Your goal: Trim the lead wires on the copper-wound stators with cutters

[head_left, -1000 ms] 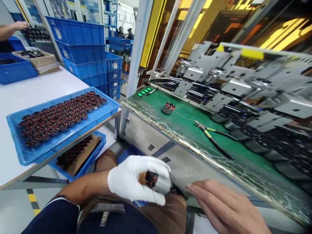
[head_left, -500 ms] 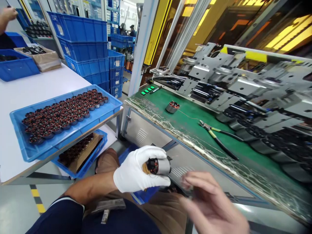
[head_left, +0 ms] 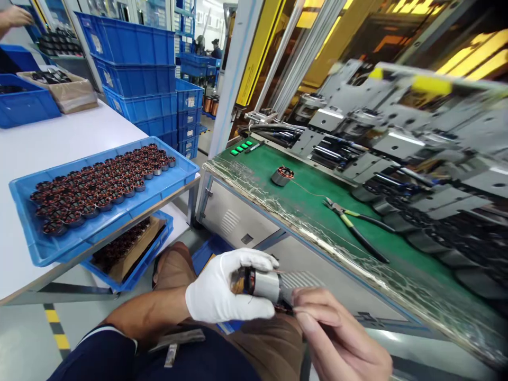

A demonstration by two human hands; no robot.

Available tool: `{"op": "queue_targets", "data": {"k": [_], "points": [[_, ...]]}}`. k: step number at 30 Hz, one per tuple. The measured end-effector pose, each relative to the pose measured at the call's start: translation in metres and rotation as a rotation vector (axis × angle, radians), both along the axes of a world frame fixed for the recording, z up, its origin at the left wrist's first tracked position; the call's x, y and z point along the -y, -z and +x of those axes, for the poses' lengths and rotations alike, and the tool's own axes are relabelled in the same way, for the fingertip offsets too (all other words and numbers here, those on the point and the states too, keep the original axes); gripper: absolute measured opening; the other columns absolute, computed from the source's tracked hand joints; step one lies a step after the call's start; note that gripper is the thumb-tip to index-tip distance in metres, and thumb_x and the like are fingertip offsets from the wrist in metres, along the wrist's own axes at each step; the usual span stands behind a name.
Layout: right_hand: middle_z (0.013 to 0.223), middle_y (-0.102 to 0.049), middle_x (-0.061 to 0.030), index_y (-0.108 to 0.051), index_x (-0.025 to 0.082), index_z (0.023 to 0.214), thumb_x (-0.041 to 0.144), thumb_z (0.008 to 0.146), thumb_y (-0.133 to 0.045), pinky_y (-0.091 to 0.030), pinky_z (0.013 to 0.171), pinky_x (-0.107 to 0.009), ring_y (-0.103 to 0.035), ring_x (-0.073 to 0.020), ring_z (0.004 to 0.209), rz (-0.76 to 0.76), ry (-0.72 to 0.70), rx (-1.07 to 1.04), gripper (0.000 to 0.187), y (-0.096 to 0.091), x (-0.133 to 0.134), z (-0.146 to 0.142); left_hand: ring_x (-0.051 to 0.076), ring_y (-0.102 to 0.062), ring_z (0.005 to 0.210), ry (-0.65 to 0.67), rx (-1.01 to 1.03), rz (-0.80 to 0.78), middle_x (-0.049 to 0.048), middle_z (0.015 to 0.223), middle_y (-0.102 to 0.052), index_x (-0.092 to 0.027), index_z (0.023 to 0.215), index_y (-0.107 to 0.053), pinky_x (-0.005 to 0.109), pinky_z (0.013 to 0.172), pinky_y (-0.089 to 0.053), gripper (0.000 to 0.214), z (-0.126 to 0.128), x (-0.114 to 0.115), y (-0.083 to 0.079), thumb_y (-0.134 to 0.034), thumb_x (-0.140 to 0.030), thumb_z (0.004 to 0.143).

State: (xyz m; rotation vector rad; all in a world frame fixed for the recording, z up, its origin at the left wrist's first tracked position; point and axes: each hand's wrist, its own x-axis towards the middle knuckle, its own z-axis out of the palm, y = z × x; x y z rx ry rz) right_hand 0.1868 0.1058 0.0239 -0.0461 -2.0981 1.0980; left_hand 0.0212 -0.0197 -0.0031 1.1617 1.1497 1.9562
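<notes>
A white glove covers my left hand, which is closed around a motor stator with a grey metal ring and copper windings, held on its side above my lap. My bare right hand is just right of the stator, thumb and fingertips pinched together; whatever is between them is too small to make out. On the green bench top stands another stator, a thin copper wire trailing from it toward cutting pliers with black and yellow-green handles.
To the left, a blue tray on a white table holds rows of stators. Stacked blue crates stand behind. Metal machine fixtures and more stators line the bench's right side. Another person's hand shows at the upper left.
My right hand has come closer to the stator and its fingers have closed into a pinch. The stator in my left hand has turned slightly, its wound end now facing less toward me.
</notes>
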Motion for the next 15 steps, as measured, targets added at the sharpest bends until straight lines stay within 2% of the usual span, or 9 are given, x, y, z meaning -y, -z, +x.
{"op": "queue_targets", "data": {"k": [2, 3, 4, 5, 6, 8, 9, 12, 15], "points": [[0.085, -0.063, -0.0052, -0.064, 0.021, 0.092, 0.008, 0.090, -0.059, -0.053, 0.071, -0.034, -0.063, -0.0206, 0.082, 0.158, 0.062, 0.036, 0.014, -0.007, -0.036, 0.001, 0.026, -0.069, 0.109, -0.095, -0.099, 0.037, 0.0140, 0.119, -0.070, -0.020, 0.108, -0.067, 0.040, 0.097, -0.056, 0.045, -0.005, 0.004, -0.003, -0.087, -0.029, 0.068], [0.092, -0.066, -0.0065, -0.066, 0.022, 0.098, 0.013, 0.091, -0.063, -0.054, 0.079, -0.037, -0.064, -0.0222, 0.088, 0.275, 0.154, 0.049, 0.012, -0.010, -0.059, -0.001, 0.025, -0.069, 0.108, -0.140, -0.144, 0.053, 0.0131, 0.119, -0.070, -0.022, 0.109, -0.067, 0.039, 0.096, -0.056, 0.044, -0.007, 0.006, -0.004, -0.085, -0.026, 0.069], [0.101, -0.068, -0.0085, -0.066, 0.022, 0.106, 0.021, 0.091, -0.067, -0.053, 0.088, -0.041, -0.065, -0.0245, 0.096, 0.400, 0.324, 0.086, 0.015, -0.012, -0.086, -0.004, 0.024, -0.069, 0.108, -0.178, -0.181, 0.068, 0.0120, 0.120, -0.069, -0.023, 0.111, -0.066, 0.038, 0.095, -0.057, 0.043, -0.009, 0.008, -0.006, -0.083, -0.022, 0.071], [0.113, -0.068, -0.0124, -0.065, 0.021, 0.116, 0.032, 0.092, -0.069, -0.051, 0.097, -0.045, -0.065, -0.0286, 0.107, 0.516, 0.448, 0.158, 0.027, -0.013, -0.113, -0.008, 0.023, -0.069, 0.110, -0.208, -0.209, 0.078, 0.0108, 0.122, -0.069, -0.025, 0.113, -0.065, 0.036, 0.095, -0.057, 0.043, -0.010, 0.010, -0.007, -0.081, -0.018, 0.073], [0.123, -0.065, -0.0172, -0.062, 0.016, 0.125, 0.042, 0.091, -0.069, -0.049, 0.103, -0.049, -0.062, -0.0328, 0.116, 0.595, 0.505, 0.221, 0.044, -0.012, -0.140, -0.012, 0.022, -0.068, 0.112, -0.235, -0.233, 0.084, 0.0095, 0.124, -0.068, -0.026, 0.115, -0.065, 0.034, 0.095, -0.058, 0.045, -0.012, 0.011, -0.009, -0.079, -0.015, 0.075], [0.140, -0.052, -0.0268, -0.051, 0.004, 0.139, 0.056, 0.093, -0.061, -0.044, 0.110, -0.052, -0.052, -0.0381, 0.132, 0.696, 0.492, 0.462, 0.071, -0.009, -0.185, -0.018, 0.021, -0.067, 0.117, -0.278, -0.270, 0.086, 0.0077, 0.127, -0.068, -0.029, 0.119, -0.064, 0.031, 0.095, -0.059, 0.048, -0.015, 0.013, -0.010, -0.076, -0.010, 0.077], [0.145, -0.047, -0.0288, -0.049, 0.001, 0.142, 0.060, 0.094, -0.057, -0.042, 0.112, -0.052, -0.047, -0.0391, 0.137, 0.710, 0.486, 0.541, 0.076, -0.007, -0.202, -0.019, 0.021, -0.067, 0.118, -0.297, -0.289, 0.084, 0.0071, 0.127, -0.068, -0.029, 0.121, -0.064, 0.030, 0.095, -0.059, 0.049, -0.017, 0.014, -0.010, -0.075, -0.008, 0.077], [0.146, -0.046, -0.0275, -0.049, 0.003, 0.142, 0.061, 0.098, -0.050, -0.040, 0.112, -0.056, -0.045, -0.0373, 0.139, 0.728, 0.501, 0.664, 0.072, -0.003, -0.223, -0.020, 0.020, -0.068, 0.118, -0.342, -0.334, 0.075, 0.0056, 0.127, -0.069, -0.030, 0.123, -0.065, 0.029, 0.094, -0.061, 0.051, -0.024, 0.014, -0.006, -0.071, -0.005, 0.079], [0.141, -0.053, -0.0222, -0.052, 0.009, 0.139, 0.056, 0.101, -0.048, -0.040, 0.109, -0.062, -0.052, -0.0350, 0.132, 0.739, 0.503, 0.682, 0.060, -0.006, -0.211, -0.014, 0.018, -0.067, 0.120, -0.363, -0.329, 0.068, 0.0037, 0.127, -0.070, -0.030, 0.124, -0.065, 0.025, 0.098, -0.059, 0.051, -0.031, 0.013, -0.003, -0.071, -0.005, 0.080]]}}
